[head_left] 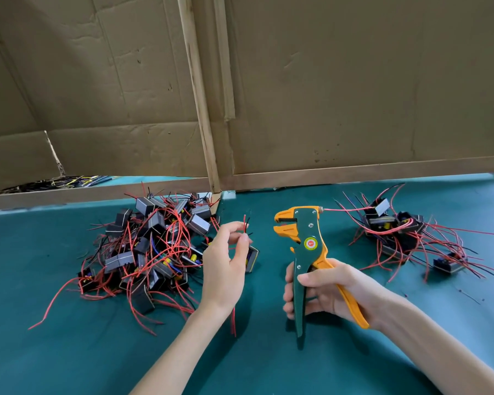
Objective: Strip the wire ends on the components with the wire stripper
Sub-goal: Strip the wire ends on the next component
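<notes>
My right hand (322,292) grips the handles of a green and orange wire stripper (305,246), held upright with its orange jaws pointing left. My left hand (226,260) pinches the red and black wire ends (245,223) of a small black component (252,259) that hangs behind my palm. The wire tips stand upright, a short way left of the stripper's jaws and apart from them.
A big heap of black components with red wires (151,246) lies on the green table mat (97,352) at the left. A smaller heap (405,235) lies at the right. Cardboard walls (354,95) and a wooden post (200,109) close off the back.
</notes>
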`<state>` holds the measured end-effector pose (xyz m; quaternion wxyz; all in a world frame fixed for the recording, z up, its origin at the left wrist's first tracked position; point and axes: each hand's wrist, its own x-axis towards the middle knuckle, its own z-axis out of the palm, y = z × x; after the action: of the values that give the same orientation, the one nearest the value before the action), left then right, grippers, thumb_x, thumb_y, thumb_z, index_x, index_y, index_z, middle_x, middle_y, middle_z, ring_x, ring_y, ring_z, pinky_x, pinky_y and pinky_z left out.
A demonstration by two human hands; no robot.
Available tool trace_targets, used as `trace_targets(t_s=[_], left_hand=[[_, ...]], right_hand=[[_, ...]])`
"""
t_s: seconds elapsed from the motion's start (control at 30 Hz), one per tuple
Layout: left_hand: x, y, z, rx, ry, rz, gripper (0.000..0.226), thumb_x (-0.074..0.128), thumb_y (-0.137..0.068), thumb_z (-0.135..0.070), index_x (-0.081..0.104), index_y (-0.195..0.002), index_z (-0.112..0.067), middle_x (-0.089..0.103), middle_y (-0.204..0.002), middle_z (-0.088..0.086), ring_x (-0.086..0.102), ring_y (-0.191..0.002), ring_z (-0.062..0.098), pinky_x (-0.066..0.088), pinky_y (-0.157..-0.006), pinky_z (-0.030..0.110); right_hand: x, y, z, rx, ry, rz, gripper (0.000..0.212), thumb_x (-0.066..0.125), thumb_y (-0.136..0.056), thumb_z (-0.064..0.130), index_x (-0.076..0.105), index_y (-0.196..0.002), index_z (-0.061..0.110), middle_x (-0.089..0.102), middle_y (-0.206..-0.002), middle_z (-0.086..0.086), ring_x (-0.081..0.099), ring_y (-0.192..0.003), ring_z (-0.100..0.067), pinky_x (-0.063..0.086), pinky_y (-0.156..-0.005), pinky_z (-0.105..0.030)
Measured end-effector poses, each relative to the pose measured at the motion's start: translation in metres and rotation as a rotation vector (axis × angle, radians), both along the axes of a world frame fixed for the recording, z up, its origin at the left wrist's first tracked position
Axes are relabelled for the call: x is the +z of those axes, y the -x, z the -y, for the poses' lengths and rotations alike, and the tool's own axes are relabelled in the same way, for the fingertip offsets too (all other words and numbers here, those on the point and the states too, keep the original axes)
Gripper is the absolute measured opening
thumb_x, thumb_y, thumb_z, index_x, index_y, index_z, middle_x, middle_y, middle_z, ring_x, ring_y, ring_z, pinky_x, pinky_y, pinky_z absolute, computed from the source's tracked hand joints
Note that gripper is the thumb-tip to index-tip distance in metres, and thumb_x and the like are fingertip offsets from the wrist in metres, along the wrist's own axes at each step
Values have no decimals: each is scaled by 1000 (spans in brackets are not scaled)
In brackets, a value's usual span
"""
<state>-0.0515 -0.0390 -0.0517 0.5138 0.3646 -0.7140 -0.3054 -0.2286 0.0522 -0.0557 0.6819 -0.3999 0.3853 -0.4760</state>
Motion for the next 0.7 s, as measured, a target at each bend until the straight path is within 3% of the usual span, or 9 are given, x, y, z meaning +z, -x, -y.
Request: trace_targets(t_s=[0.27,0.4,0.7], left_hand=[[3,-3,0,-89,-74,-69,10,61,-91,-13,61,-84,-20,65,-77,-9,63,-78,14,48,-77,24],[5,-6,2,-165,-104,-74,12,63,-90,-7,67,-91,-18,67,-85,-2,62,-80,18,51,-80,33],[4,-9,5,-208,-169,-152,10,66,-88,-8,61,-87,-17,62,-76,-17,57,-74,4,45,-73,16]], right_hand=[[-4,-3,1,46,35,-37,28,80,-73,17,70,-97,5,68,-93,-27,68,-87,-43,56,-81,-46],[-3,-3,0,37,41,-53,22,74,-76,15,70,-96,6,68,-92,-27,69,-86,-43,56,-81,-46],[-3,-4,-1,54,49,-48,19,73,-77,14,69,-95,6,68,-91,-26,69,-85,-42,56,-79,-44]])
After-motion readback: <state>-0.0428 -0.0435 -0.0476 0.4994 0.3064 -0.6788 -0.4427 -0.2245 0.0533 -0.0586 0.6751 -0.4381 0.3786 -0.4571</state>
